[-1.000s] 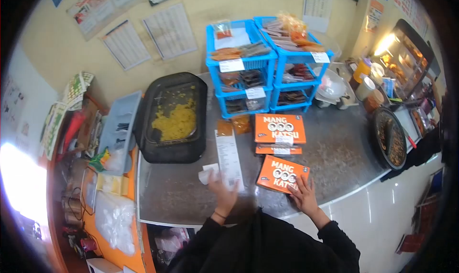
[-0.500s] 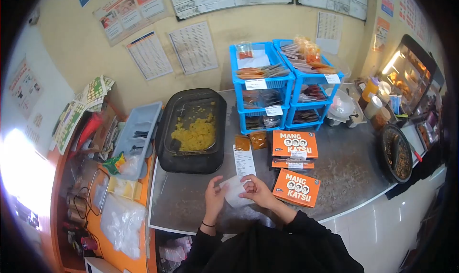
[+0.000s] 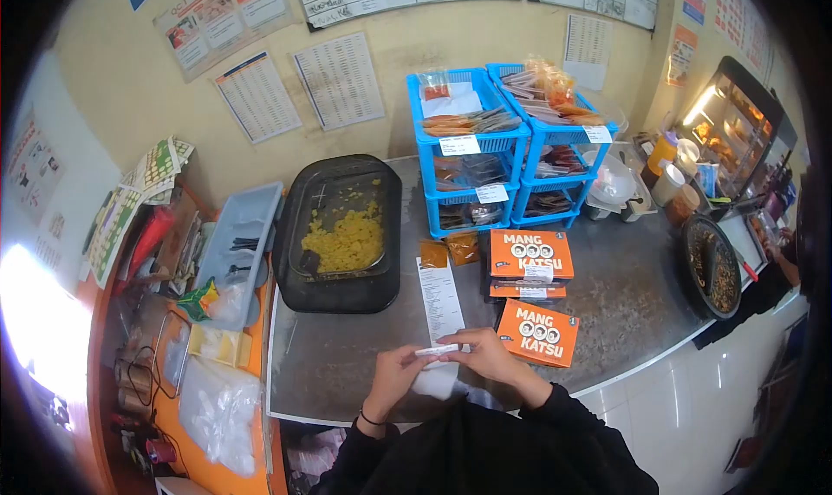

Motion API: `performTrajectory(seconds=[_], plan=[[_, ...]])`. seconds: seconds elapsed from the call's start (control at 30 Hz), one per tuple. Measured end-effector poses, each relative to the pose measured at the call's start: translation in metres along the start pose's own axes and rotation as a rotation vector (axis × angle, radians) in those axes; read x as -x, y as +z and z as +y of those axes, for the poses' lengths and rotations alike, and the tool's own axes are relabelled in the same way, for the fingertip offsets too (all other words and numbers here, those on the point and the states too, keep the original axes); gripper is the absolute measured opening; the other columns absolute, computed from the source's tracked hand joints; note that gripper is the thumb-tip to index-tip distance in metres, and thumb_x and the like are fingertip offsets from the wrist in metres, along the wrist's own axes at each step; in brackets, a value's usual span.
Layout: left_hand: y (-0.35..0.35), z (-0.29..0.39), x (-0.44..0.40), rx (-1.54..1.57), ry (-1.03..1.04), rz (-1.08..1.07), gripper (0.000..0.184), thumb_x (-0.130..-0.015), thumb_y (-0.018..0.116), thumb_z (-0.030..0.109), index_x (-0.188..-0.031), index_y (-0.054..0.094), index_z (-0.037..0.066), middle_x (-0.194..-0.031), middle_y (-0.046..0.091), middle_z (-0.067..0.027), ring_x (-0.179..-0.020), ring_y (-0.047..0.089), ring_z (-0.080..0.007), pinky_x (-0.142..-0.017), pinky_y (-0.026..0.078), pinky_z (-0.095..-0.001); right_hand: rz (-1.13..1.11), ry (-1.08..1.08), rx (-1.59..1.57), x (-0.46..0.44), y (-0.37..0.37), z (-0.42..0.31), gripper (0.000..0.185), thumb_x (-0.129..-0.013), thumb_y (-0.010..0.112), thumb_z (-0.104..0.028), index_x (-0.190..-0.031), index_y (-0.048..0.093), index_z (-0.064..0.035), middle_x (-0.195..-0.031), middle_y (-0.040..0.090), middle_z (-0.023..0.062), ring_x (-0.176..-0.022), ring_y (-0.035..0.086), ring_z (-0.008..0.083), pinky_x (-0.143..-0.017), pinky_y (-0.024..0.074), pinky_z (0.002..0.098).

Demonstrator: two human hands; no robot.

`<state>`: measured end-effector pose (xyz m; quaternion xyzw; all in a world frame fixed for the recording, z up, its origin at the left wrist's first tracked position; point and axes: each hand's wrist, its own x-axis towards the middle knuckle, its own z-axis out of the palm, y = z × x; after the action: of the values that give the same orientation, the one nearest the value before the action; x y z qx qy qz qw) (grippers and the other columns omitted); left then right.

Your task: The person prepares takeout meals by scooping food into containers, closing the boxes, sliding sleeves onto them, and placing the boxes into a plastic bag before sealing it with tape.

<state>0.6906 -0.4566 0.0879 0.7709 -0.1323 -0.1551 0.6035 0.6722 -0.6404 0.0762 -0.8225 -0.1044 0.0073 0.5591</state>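
Near the counter's front edge, my left hand [image 3: 397, 375] and my right hand [image 3: 485, 356] both pinch the top edge of a thin white bag [image 3: 438, 381]. Its lower part hangs toward my body, and I cannot tell whether it is plastic or paper. Just beyond my fingers lies a long printed receipt [image 3: 440, 300]. Two sachets of brown sauce [image 3: 463, 248] rest by the receipt's far end. To the right of my right hand sits an orange food box [image 3: 537, 332], with stacked orange boxes [image 3: 530, 257] behind it.
A black tray [image 3: 295, 274] with yellow food stands left. Blue tiered baskets [image 3: 472, 140] of sachets are at the back. On the right are a round black pan [image 3: 711, 270], bottles [image 3: 660, 159] and a lit display case [image 3: 732, 131]. Another person's arm [image 3: 787, 257] shows at the right edge.
My hands have come closer together and the white bag has turned, its top edge now facing me. The view has shifted slightly. Another person's arm has come into view at the right.
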Motion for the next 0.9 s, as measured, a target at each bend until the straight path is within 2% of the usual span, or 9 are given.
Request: performTrajectory(seconds=[0.1, 0.2, 0.3, 0.43, 0.57, 0.63, 0.77, 0.83, 0.9], plan=[[0.002, 0.002, 0.0, -0.071, -0.003, -0.036, 0.015, -0.074, 0.065, 0.013, -0.078, 0.063, -0.002, -0.063, 0.061, -0.0047, -0.058, 0.054, -0.0055, -0.051, 0.041, -0.0192, -0.014, 0.083, -0.025, 0.009, -0.007, -0.012, 0.022, -0.072, 0.065, -0.016, -0.092, 0.063, -0.007, -0.072, 0.06, 0.0125, -0.069, 0.059, 0.0227, -0.06, 0.0455, 0.0306], [0.002, -0.005, -0.007, -0.208, 0.044, -0.076, 0.017, -0.072, 0.067, 0.014, -0.077, 0.064, -0.002, -0.065, 0.062, -0.0074, -0.056, 0.055, -0.0076, -0.052, 0.043, -0.021, 0.051, 0.072, 0.137, 0.024, -0.001, -0.007, 0.017, -0.072, 0.063, -0.012, -0.089, 0.063, -0.0076, -0.087, 0.061, 0.0118, -0.081, 0.06, 0.023, -0.062, 0.0454, 0.0308], [0.001, -0.021, -0.017, -0.027, 0.123, -0.012, 0.018, -0.071, 0.068, 0.014, -0.078, 0.065, -0.002, -0.067, 0.063, -0.0093, -0.057, 0.056, -0.0091, -0.053, 0.044, -0.0224, 0.334, -0.526, 0.477, 0.032, 0.005, 0.004, 0.015, -0.071, 0.063, -0.009, -0.085, 0.064, -0.0095, -0.1, 0.059, 0.0093, -0.088, 0.058, 0.0216, -0.066, 0.0449, 0.0307], [0.006, -0.039, -0.046, -0.172, 0.32, 0.3, 0.018, -0.072, 0.067, 0.012, -0.084, 0.064, -0.003, -0.07, 0.062, -0.0073, -0.059, 0.052, -0.007, -0.051, 0.041, -0.0208, 0.419, -0.502, 0.163, 0.057, 0.012, 0.015, 0.017, -0.069, 0.063, -0.004, -0.085, 0.064, -0.0084, -0.092, 0.059, 0.008, -0.08, 0.057, 0.0208, -0.064, 0.0439, 0.0299], [0.014, -0.108, -0.085, -0.013, 0.349, 0.37, 0.025, -0.071, 0.066, 0.009, -0.094, 0.062, 0.0, -0.085, 0.062, -0.0128, -0.061, 0.056, -0.0114, -0.05, 0.041, -0.0235, 0.543, 0.178, -0.051, 0.095, -0.01, 0.062, 0.022, -0.074, 0.063, -0.005, -0.096, 0.061, -0.0037, -0.067, 0.058, 0.006, -0.06, 0.055, 0.013, -0.055, 0.0423, 0.0244], [0.006, -0.16, -0.094, -0.334, 0.264, 0.293, 0.034, -0.069, 0.066, 0.01, -0.101, 0.058, 0.002, -0.099, 0.055, -0.0152, -0.077, 0.056, -0.0183, -0.061, 0.043, -0.028, 0.625, 0.496, -0.343, 0.109, -0.031, 0.07, 0.031, -0.074, 0.064, -0.006, -0.103, 0.057, -0.0003, -0.062, 0.056, 0.0037, -0.056, 0.052, 0.008, -0.051, 0.0403, 0.0213], [0.037, -0.109, -0.077, -0.835, 0.279, 0.509, 0.054, -0.064, 0.068, 0.016, -0.114, 0.049, 0.008, -0.124, 0.038, -0.0176, -0.11, 0.039, -0.0328, -0.088, 0.032, -0.0433, 0.762, 0.527, -0.373, 0.129, -0.046, 0.109, 0.028, -0.076, 0.061, -0.003, -0.098, 0.044, -0.0002, -0.058, 0.053, 0.0027, -0.046, 0.051, 0.0088, -0.041, 0.0406, 0.0247], [0.056, -0.108, -0.079, -0.694, 0.605, 0.41, 0.066, -0.062, 0.069, 0.023, -0.121, 0.04, 0.011, -0.131, 0.027, -0.0177, -0.118, 0.025, -0.0376, -0.095, 0.018, -0.0507, 0.744, 0.594, -0.241, 0.128, -0.049, 0.111, 0.032, -0.072, 0.063, -0.004, -0.093, 0.039, -0.0031, -0.057, 0.054, 0.0069, -0.044, 0.053, 0.0138, -0.041, 0.0432, 0.0282], [0.088, -0.073, -0.073, -0.671, 0.66, -0.088, 0.069, -0.062, 0.069, 0.029, -0.123, 0.04, 0.015, -0.13, 0.029, -0.0185, -0.12, 0.025, -0.0366, -0.096, 0.017, -0.0525, 0.685, 0.714, 0.007, 0.124, -0.052, 0.104, 0.035, -0.07, 0.066, -0.004, -0.094, 0.04, -0.0042, -0.06, 0.056, 0.0088, -0.05, 0.056, 0.0148, -0.042, 0.0448, 0.0263]])
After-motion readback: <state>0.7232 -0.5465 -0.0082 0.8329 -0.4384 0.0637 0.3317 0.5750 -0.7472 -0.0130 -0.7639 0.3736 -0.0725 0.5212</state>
